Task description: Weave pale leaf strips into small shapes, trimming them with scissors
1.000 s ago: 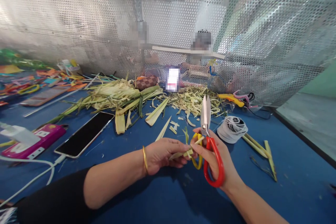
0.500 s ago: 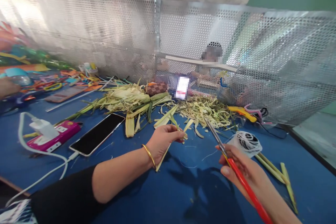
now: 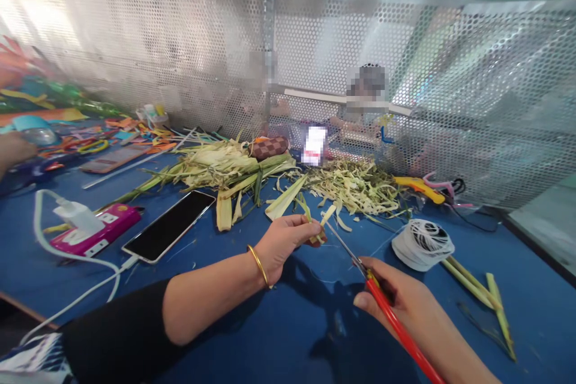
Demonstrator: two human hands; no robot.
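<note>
Two hands show in the head view, over a blue table (image 3: 252,330). At the back left, a small tub (image 3: 158,120) holds white and yellow items, too small to name. The checkered pouch (image 3: 270,148) rests by the heaped husks (image 3: 220,162); its contents cannot be told. The left hand (image 3: 285,246) pinches pale yellow-green leaf strips (image 3: 327,216) between thumb and fingers, above the table's middle; they are narrow and flat, fanning upward, with greener edges on one. The right hand (image 3: 400,291) grips red-handled scissors (image 3: 398,324), their metal blades pointing toward the strips; whether they touch cannot be told. White cord (image 3: 423,246) lies wound beyond the right hand.
</note>
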